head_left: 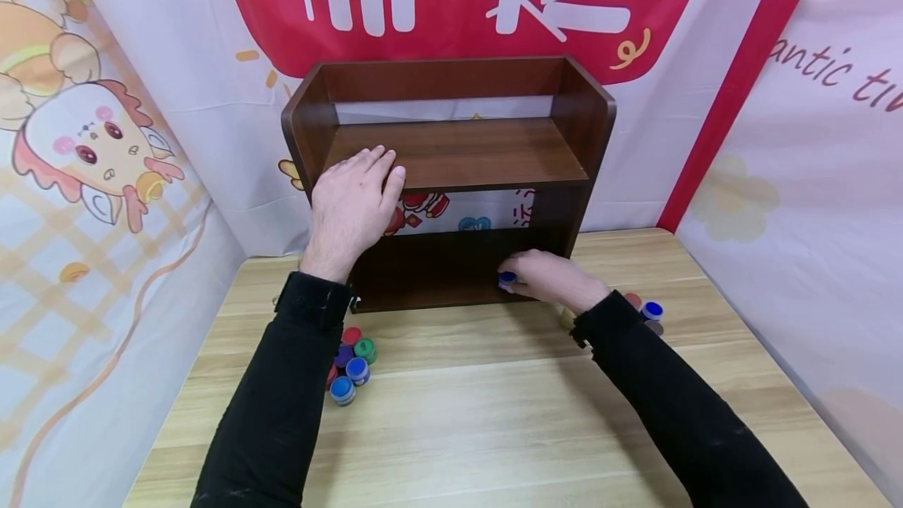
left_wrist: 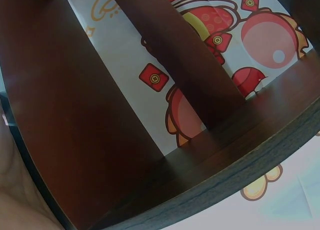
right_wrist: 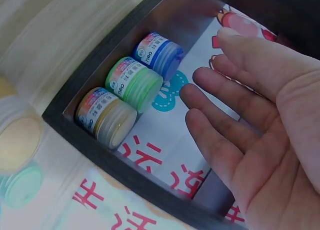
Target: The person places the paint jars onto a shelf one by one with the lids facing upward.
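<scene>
A dark brown wooden two-tier shelf [head_left: 458, 151] stands on the table. My left hand [head_left: 356, 202] rests on the front left of its upper board, fingers extended; the left wrist view catches only part of the hand at its lower left edge. At the right of the lower tier is my right hand [head_left: 546, 277], beside a blue paint jar [head_left: 506, 281]. Seen from the right wrist, that hand [right_wrist: 250, 125] has spread fingers and an empty palm. A green jar [right_wrist: 132, 84] and a gold jar [right_wrist: 105, 117] line up with the blue one inside the tier.
Several paint jars [head_left: 357, 371] with red, purple, green and blue lids cluster at the left of the table. More jars [head_left: 652, 310] stand on the right, partly behind the right sleeve. A printed cloth [head_left: 451, 45] hangs behind the shelf.
</scene>
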### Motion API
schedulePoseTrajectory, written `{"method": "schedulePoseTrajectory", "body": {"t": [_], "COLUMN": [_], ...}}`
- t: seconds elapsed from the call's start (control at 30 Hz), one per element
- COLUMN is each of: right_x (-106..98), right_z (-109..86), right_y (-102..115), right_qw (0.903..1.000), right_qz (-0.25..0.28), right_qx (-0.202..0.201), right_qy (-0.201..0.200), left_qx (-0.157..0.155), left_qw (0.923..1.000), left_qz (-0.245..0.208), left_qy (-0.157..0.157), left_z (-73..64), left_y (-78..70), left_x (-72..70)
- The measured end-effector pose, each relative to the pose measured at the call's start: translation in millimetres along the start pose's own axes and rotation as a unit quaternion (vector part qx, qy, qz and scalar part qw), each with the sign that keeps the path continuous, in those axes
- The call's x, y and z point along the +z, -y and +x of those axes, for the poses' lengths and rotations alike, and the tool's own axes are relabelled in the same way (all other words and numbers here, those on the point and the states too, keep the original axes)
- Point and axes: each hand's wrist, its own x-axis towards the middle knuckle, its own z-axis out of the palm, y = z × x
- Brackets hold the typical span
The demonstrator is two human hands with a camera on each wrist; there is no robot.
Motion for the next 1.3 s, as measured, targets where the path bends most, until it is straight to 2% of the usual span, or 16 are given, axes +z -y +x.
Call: {"method": "schedulePoseTrajectory", "body": {"t": [0.27,0.5,0.83,1.1,1.3], "right_x": [-7.8,-10.6,-13.9,-16.6,-16.3], "right_z": [-20.0,-37.4,-65.0,-88.1,-103.9], "right_y": [1.5,-4.5,-15.2,-25.7,-35.7], "right_qw": [0.9997,0.9998,0.9993,0.9981,0.995], "right_qz": [-0.006,0.01,0.008,-0.001,0.036], "right_qx": [0.015,0.006,0.027,0.057,0.089], "right_qy": [0.021,0.013,0.022,0.024,0.028], "left_qx": [0.0,-0.001,-0.001,0.002,0.0], "left_qw": [1.0,1.0,1.0,1.0,1.0], "left_qz": [0.003,0.002,0.001,0.004,0.003], "left_qy": [0.002,-0.001,-0.003,-0.005,-0.003], "left_z": [0.1,0.0,0.2,-0.6,-1.3], "left_y": [-0.2,0.6,0.1,-0.2,-1.3], "left_x": [0.7,0.7,0.7,-0.6,-2.0]}}
